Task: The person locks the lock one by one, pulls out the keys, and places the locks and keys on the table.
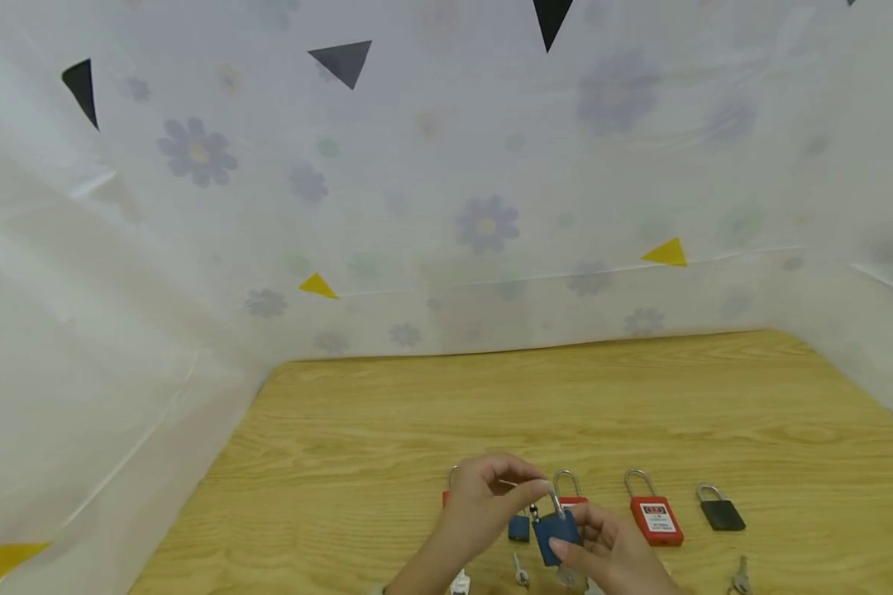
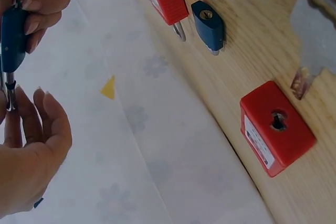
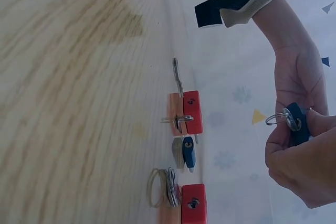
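Fingers (image 1: 565,549) grip blue padlock (image 1: 556,535); labels unreadable.

- The head view looks forward and down from above at the wooden table (image 1: 491,413), the hands low in frame.
- The left wrist view sits close, tilted, beside the left hand (image 2: 31,156), table to its right.
- The right wrist view, rolled sideways, shares the blue padlock (image 3: 299,124) between the fingers.
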`<action>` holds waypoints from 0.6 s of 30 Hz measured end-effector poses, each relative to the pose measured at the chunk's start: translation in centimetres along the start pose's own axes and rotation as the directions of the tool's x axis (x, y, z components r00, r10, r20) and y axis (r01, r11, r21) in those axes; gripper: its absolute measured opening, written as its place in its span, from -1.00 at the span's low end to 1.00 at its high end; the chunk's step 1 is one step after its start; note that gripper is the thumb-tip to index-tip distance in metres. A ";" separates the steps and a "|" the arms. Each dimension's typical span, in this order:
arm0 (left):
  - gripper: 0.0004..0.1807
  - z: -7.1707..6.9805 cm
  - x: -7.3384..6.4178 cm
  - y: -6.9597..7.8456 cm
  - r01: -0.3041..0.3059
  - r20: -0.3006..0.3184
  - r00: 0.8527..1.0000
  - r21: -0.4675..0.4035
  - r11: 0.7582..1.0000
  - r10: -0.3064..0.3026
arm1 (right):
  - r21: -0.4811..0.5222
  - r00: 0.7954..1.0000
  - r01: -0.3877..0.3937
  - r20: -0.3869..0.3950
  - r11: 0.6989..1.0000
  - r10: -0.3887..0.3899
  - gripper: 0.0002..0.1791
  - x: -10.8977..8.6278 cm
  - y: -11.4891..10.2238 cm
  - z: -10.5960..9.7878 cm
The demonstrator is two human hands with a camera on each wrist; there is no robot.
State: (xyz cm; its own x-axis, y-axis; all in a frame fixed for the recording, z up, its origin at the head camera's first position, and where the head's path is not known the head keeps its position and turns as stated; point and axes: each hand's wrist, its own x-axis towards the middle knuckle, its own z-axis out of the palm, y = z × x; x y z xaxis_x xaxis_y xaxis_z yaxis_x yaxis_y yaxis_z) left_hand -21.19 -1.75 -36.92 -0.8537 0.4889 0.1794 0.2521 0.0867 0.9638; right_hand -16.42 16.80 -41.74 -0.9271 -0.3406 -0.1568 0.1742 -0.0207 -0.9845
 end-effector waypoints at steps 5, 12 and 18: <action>-0.79 0.5 0.2 0.3 -0.047 -0.042 0.998 0.054 0.997 0.049 | -0.075 0.992 -0.015 -0.123 0.997 0.005 -0.55 -0.3 0.3 0.7; -0.79 0.7 0.3 0.8 -0.027 -0.007 1.000 0.076 0.997 0.028 | -0.076 0.952 -0.093 -0.300 0.993 0.066 -0.56 -0.8 0.1 1.5; -0.81 1.3 0.3 0.9 -0.069 0.009 0.998 0.109 0.992 0.069 | -0.021 0.950 -0.108 -0.295 0.994 0.097 -0.60 -0.9 0.4 1.2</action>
State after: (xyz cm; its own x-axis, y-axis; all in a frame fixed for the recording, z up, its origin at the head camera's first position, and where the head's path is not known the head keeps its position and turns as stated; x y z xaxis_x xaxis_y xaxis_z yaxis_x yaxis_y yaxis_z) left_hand -20.64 -0.42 -36.28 -0.8301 0.5017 0.2434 0.3588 0.1463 0.9219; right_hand -15.10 15.99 -41.86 -0.9622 -0.0480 -0.2680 0.2665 0.0359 -0.9632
